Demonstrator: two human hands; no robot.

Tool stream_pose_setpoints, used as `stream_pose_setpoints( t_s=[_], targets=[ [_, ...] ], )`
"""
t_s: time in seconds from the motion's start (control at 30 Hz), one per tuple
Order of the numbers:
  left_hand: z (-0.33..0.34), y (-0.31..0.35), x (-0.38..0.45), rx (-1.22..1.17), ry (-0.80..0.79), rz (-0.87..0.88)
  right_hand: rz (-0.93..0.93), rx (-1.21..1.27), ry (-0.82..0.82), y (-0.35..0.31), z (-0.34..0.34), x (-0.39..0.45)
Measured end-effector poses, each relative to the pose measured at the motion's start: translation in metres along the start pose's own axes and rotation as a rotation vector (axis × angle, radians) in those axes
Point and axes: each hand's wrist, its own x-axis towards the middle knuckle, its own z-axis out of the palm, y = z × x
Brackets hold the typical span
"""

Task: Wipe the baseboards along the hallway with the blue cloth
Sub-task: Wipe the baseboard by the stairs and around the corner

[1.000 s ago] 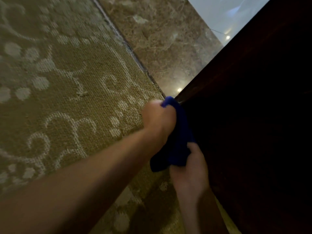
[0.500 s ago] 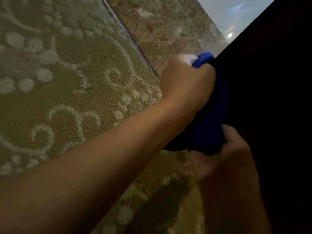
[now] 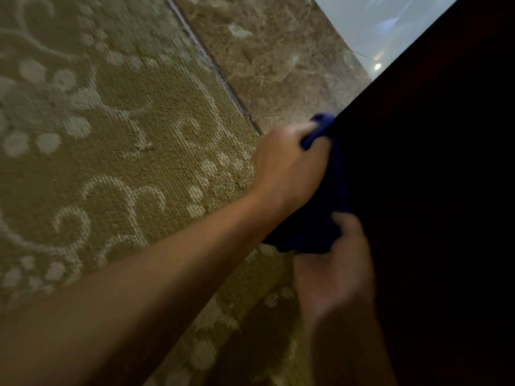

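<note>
Blue cloth, soft and limp, is bunched against the dark baseboard: top clamped by left hand, bottom pinched by right hand.

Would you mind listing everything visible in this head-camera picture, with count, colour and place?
blue cloth: one, dark blue, bunched against the dark wooden surface, held at both ends.
dark wooden surface: one, very dark brown, fills the right side; too dim to tell baseboard from panel.
carpet: one, olive-gold with pale scroll and dot pattern, left and bottom.
marble floor strip: one, mottled brown, top centre beside the carpet edge.
pale glossy floor: one patch, whitish, top right.
left hand: one, grips the cloth's upper end.
right hand: one, holds the cloth's lower end.
</note>
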Motion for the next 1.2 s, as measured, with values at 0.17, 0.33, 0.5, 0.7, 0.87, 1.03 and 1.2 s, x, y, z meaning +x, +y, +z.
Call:
stream_pose_setpoints(
  t_s=[0.17, 0.33, 0.5, 0.7, 0.87, 1.03, 1.2],
  targets=[
    [0.003, 0.004, -0.012, 0.018, 0.049, 0.129, -0.071, -0.007, -0.046, 0.004, -0.015, 0.000],
    [0.024, -0.063, -0.031, 0.364, -0.216, -0.293, 0.119, -0.131, 0.214, 0.039, -0.048, 0.032],
    [0.025, -0.047, -0.047, 0.260, -0.225, -0.249, 0.124, -0.073, 0.181, 0.027, -0.070, 0.033],
    [0.023, -0.014, -0.073, 0.179, -0.101, -0.020, 0.019, 0.042, 0.061, 0.004, -0.087, 0.001],
    [0.043, -0.008, -0.113, -0.011, -0.068, -0.323, -0.080, 0.044, 0.052, -0.005, -0.119, -0.016],
    [0.085, -0.021, -0.142, -0.080, -0.290, -0.715, -0.079, 0.001, 0.289, -0.013, -0.189, -0.022],
    [0.090, 0.019, -0.169, -0.018, -0.505, -0.518, -0.268, -0.020, 0.293, -0.048, -0.237, -0.056]
  ],
)
